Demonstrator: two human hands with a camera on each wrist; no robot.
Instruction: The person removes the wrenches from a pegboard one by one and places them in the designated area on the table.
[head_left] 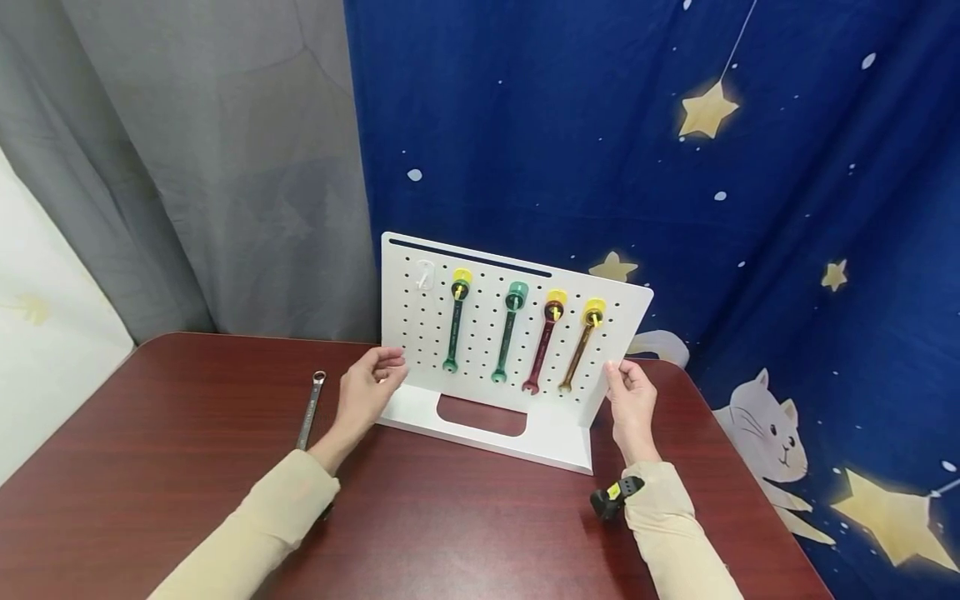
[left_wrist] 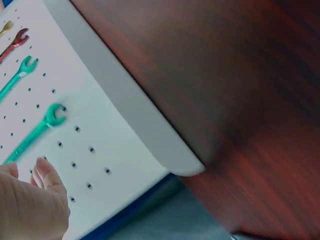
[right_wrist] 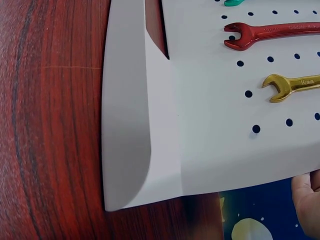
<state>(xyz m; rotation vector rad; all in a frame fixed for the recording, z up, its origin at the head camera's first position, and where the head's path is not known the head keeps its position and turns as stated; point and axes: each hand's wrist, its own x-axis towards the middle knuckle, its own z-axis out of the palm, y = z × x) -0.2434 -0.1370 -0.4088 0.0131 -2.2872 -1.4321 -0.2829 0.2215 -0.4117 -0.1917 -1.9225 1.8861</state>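
Note:
A white pegboard stand [head_left: 480, 250] rises from the table, tilted in the head view. On its hooks hang a green combination wrench [head_left: 455, 333], a second green wrench [head_left: 507, 342], a red wrench [head_left: 543, 354] and a gold wrench [head_left: 576, 358]. At the upper left of the board, a clear white hook [head_left: 425, 275] holds nothing. My right hand [head_left: 633, 408] grips the board's right edge, thumb on the front face. My left hand [head_left: 367, 396] is at the left edge with loosely bent fingers, holding nothing; its fingers [left_wrist: 47, 175] overlap the board in the left wrist view.
On the brown table [head_left: 187, 467], left of my left hand, lies a dark silver wrench [head_left: 307, 412], partly hidden by my sleeve. A grey curtain [head_left: 225, 167] and a blue star-patterned curtain [head_left: 600, 125] hang close behind the board.

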